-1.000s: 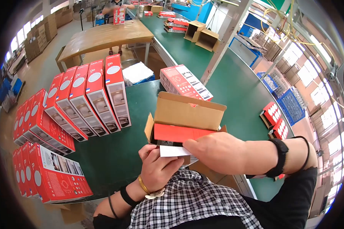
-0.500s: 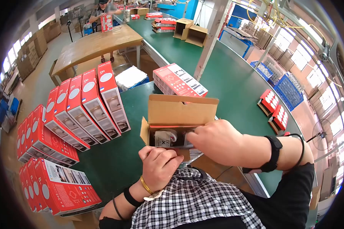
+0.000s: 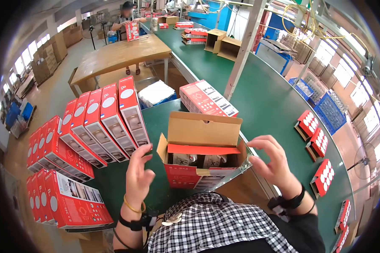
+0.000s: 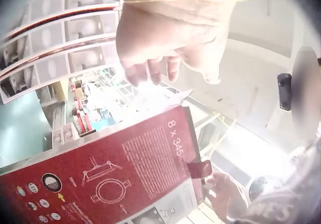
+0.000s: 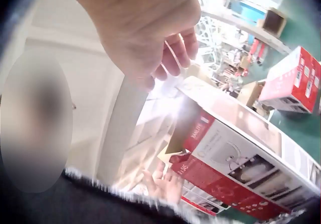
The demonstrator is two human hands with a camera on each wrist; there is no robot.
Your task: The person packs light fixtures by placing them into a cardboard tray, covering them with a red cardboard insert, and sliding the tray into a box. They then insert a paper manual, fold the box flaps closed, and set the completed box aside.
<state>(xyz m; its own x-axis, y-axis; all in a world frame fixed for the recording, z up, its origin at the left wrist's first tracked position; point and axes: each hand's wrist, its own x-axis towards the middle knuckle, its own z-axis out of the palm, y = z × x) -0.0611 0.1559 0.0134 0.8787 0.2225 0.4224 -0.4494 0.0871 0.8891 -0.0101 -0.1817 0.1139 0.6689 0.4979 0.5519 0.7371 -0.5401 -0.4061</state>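
A red and white carton (image 3: 183,176) stands on the green table before me, its brown lid flap (image 3: 204,128) raised at the back. Inside sit a printed beige packet (image 3: 183,159) and a similar packet (image 3: 215,161), partly hidden by the front edge. My left hand (image 3: 138,177) is held off the carton's left side, fingers loosely bent and nothing in them. Beside the right end, my right hand (image 3: 272,162) is spread with thumb and fingers apart, fingertips near the side flap. Both wrist views show the left hand (image 4: 170,33) and right hand (image 5: 150,28) empty above the carton's printed side.
Several closed cartons (image 3: 109,114) stand in rows at the left. Another carton (image 3: 209,99) lies behind the one before me. Small red boxes (image 3: 323,177) line the right side; blue crates (image 3: 330,113) are beyond. A metal post (image 3: 242,55) rises behind. A person stands far back.
Earlier my left hand gripped the carton's front edge while my right hand worked at a red flap, then inside. Now both have let go and moved apart to either side, exposing the packets.
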